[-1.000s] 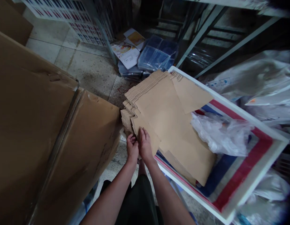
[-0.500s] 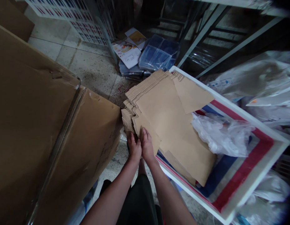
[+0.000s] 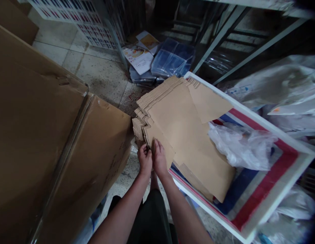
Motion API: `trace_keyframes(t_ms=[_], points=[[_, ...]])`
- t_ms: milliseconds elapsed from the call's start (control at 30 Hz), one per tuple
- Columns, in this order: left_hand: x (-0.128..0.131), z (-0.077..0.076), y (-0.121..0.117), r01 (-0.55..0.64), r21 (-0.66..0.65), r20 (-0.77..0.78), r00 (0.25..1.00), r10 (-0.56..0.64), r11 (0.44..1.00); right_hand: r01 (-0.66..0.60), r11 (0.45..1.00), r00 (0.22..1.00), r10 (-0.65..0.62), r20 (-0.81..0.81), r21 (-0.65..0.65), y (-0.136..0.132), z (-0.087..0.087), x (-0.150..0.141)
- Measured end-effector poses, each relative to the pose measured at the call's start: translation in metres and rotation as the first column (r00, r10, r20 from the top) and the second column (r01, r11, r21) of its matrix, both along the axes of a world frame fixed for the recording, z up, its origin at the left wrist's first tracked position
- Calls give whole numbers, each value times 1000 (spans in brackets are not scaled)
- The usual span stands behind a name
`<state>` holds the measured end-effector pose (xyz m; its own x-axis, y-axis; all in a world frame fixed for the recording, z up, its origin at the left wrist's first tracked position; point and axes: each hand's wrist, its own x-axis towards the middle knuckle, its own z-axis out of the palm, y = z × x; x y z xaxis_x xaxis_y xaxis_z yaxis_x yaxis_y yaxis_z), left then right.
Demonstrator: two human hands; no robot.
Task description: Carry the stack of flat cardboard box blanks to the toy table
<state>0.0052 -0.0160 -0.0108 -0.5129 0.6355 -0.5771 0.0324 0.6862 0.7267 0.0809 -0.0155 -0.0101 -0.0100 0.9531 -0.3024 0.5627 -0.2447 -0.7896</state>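
A fanned stack of flat brown cardboard blanks [image 3: 177, 112] with notched edges lies across the near left side of a white-rimmed tray [image 3: 271, 203]. At the stack's near left corner, my left hand [image 3: 145, 161] has its fingers curled and pinched at the sheet edges. Right beside it, my right hand [image 3: 159, 158] lies with its fingers stretched over the top blank's flap, its thumb hidden at the edge. How many sheets the left fingers grip cannot be made out. A crumpled clear plastic bag [image 3: 241, 145] rests on the tray's striped lining, touching the blanks.
A large cardboard box [image 3: 103, 145] stands close on my left. Under a metal-legged table [image 3: 223, 40] lie packs of clear plastic sleeves [image 3: 172, 56] and printed cards [image 3: 139, 59]. A white plastic crate [image 3: 93, 32] is at the back left. Plastic bags [image 3: 281, 88] crowd the right.
My left fingers have shifted slightly and curled more tightly at the stack's corner. My right hand and the blanks look almost unmoved.
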Motion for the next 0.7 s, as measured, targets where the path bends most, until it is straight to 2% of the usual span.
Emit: trace_keyframes(t_ms=[67,200,300,400,533,633,700], points=[[2,3,2,-45,7,31,999,45,999,-30,1000,999,30,17,10,-1,1,0],[4,11,5,-60,17,98,994,58,998,-92,995,995,91,36,25,-1,3,2],[1,13,5,-55,30,141,989,50,998,-86,996,993,86,80,0,1,0,-1],[-4,10,5,-38,18,105,994,36,999,-53,999,994,54,90,-12,4,-3,-5],[-6,7,6,36,2,-19,999,-36,999,-31,1000,999,31,44,2,4,-3,-4],[-6,5,7,134,36,-42,990,-133,990,-37,999,998,37,41,13,3,-2,-1],[-5,4,7,148,48,-20,989,-147,988,-47,999,998,46,43,15,2,-2,1]])
